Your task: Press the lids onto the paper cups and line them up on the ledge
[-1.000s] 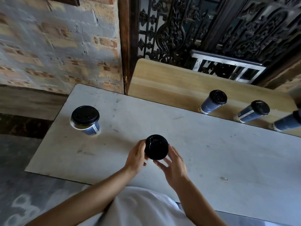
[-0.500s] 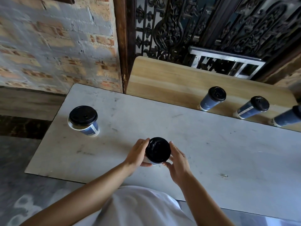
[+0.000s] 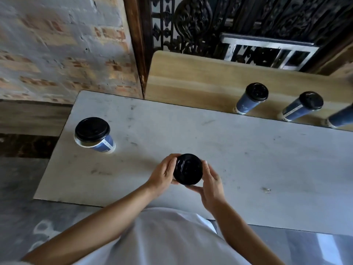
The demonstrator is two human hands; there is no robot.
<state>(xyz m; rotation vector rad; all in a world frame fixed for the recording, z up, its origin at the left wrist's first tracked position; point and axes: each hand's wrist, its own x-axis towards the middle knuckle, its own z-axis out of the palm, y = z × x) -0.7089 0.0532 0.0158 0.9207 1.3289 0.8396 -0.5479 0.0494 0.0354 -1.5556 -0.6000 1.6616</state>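
Note:
A paper cup with a black lid [image 3: 188, 168] stands on the grey table [image 3: 248, 169] right in front of me. My left hand [image 3: 163, 174] wraps its left side and my right hand [image 3: 211, 181] cups its right side and front; the cup body is hidden under the lid and fingers. Another blue cup with a black lid [image 3: 94, 134] stands at the table's left end. Three lidded blue cups stand in a row on the wooden ledge [image 3: 191, 77]: one [image 3: 251, 98], a second [image 3: 302, 106], and a third [image 3: 341, 117] cut off by the right edge.
A brick wall [image 3: 57, 44] rises at the left behind the table. Dark ornate ironwork [image 3: 191, 22] and a white frame [image 3: 267, 52] stand behind the ledge. A dark wooden post [image 3: 136, 44] separates wall and ironwork. My white shirt fills the bottom.
Both hands have closed in around the lidded cup in front of me, from fingertips at the lid's rim to palms against its sides. The other cups have not moved.

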